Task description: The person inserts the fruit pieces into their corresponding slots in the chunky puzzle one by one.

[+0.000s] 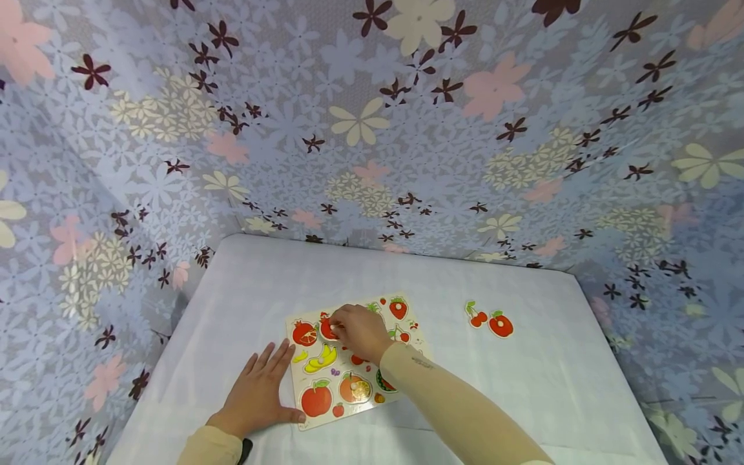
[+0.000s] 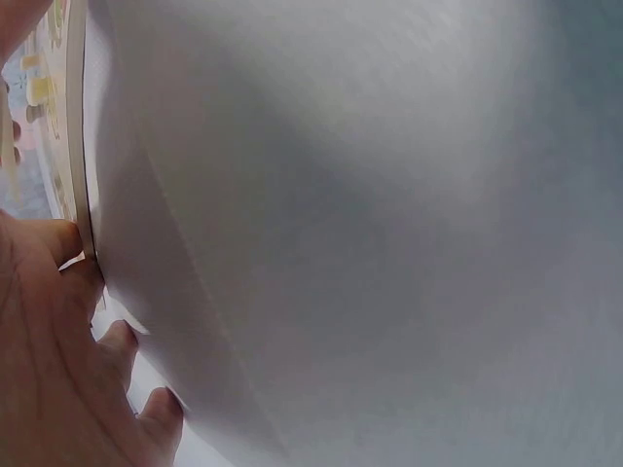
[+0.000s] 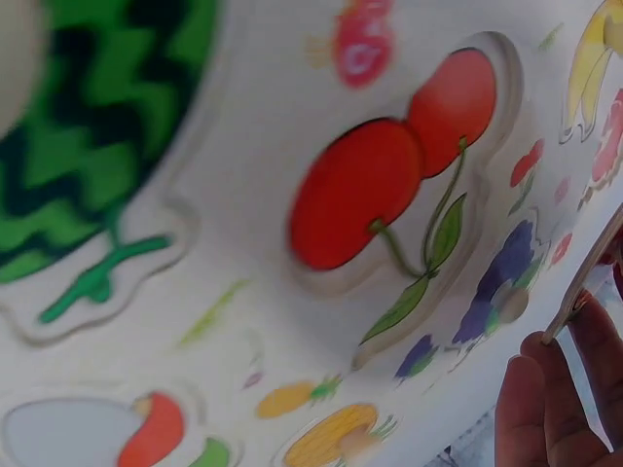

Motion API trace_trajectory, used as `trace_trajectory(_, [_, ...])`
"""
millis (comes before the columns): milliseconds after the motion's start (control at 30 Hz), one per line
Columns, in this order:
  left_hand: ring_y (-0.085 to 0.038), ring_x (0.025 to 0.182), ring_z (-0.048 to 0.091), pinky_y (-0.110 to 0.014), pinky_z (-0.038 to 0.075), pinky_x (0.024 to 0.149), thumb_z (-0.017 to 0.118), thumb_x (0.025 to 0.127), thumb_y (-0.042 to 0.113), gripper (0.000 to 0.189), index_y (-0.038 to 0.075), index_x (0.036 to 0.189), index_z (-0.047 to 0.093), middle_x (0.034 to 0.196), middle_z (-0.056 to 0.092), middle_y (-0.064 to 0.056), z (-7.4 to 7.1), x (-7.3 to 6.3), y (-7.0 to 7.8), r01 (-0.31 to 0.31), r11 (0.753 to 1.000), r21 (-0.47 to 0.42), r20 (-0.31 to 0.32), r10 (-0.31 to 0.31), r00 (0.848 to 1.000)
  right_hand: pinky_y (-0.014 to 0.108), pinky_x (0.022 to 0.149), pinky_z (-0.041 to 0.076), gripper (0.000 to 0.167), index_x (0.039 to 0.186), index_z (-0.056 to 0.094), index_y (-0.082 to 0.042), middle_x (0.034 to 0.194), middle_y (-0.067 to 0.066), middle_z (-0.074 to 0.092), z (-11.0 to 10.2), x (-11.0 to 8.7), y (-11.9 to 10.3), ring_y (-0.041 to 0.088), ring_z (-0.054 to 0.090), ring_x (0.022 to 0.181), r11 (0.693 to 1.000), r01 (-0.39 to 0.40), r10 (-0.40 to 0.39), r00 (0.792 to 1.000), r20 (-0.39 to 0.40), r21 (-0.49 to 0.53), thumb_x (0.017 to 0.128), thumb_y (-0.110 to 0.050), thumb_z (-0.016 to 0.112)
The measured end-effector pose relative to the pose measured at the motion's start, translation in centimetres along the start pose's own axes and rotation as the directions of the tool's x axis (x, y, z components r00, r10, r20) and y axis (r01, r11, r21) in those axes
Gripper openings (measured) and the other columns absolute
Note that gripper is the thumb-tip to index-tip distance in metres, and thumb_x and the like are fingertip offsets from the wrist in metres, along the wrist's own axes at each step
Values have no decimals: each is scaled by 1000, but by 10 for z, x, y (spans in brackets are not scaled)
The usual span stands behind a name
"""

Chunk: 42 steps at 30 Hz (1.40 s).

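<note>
A fruit puzzle board (image 1: pixel 374 405) lies on the white-covered table. My right hand (image 1: pixel 363 329) is over its upper left part, pinching a red pomegranate piece (image 1: pixel 325 328), which tilts up with its thin edge visible in the right wrist view. Beside it is a pomegranate picture (image 1: pixel 303 334) on the board. My left hand (image 1: pixel 256 391) lies flat along the board's left edge, fingers spread and thumb at the lower left corner. Banana (image 1: pixel 321 359) and orange (image 1: pixel 354 389) pieces sit in the board. A cherry recess (image 3: pixel 355 195) shows its printed picture.
To the right of the board, a loose cherry piece (image 1: pixel 478 319) and a loose red fruit piece with a green leaf (image 1: pixel 500 325) lie on the table (image 1: pixel 540 387). Flower-patterned cloth (image 1: pixel 360 194) rises behind the table and along both sides.
</note>
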<state>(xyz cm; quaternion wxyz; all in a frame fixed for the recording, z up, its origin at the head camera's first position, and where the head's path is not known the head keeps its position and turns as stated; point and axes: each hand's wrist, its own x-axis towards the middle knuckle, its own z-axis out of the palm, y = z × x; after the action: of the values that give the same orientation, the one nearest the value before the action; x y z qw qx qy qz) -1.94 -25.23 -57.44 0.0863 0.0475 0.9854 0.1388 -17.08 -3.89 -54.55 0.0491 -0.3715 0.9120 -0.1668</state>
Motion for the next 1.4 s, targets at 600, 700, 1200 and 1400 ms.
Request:
trace_trajectory(600, [-36, 148, 21, -60, 18, 116, 71, 57, 85, 130, 10, 156, 33, 163, 26, -7, -4, 0, 3, -27, 1000, -15, -6, 27, 1000, 35, 90, 55, 19, 113, 74, -22, 117, -6, 68, 24, 23, -31, 14, 63, 106, 996, -45, 47, 999, 16, -75, 97, -31, 68])
trace_trajectory(700, [-35, 148, 20, -59, 17, 117, 71, 57, 85, 131, 11, 157, 32, 163, 24, -6, -3, 0, 3, -22, 1000, -12, -1, 22, 1000, 34, 89, 55, 18, 111, 75, -23, 116, -7, 69, 27, 24, -34, 14, 63, 104, 995, -45, 44, 999, -5, -85, 97, -31, 68])
trace_trajectory(1200, [-34, 149, 20, -58, 18, 117, 69, 57, 87, 130, 10, 157, 33, 163, 25, -6, -2, 0, -1, -34, 999, 7, -13, 34, 999, 31, 90, 55, 22, 116, 73, -24, 119, -7, 67, 36, 26, -42, 13, 62, 106, 984, -3, -2, 1000, -28, -181, 100, -34, 63])
trace_trajectory(1400, [-34, 149, 19, -58, 17, 117, 69, 57, 87, 130, 11, 157, 32, 163, 24, -6, -3, -1, -3, -21, 1000, -5, -12, 21, 1000, 32, 94, 53, 22, 117, 72, -25, 125, -8, 65, 37, 26, -36, 13, 60, 114, 989, 32, -30, 999, 17, -145, 98, -34, 65])
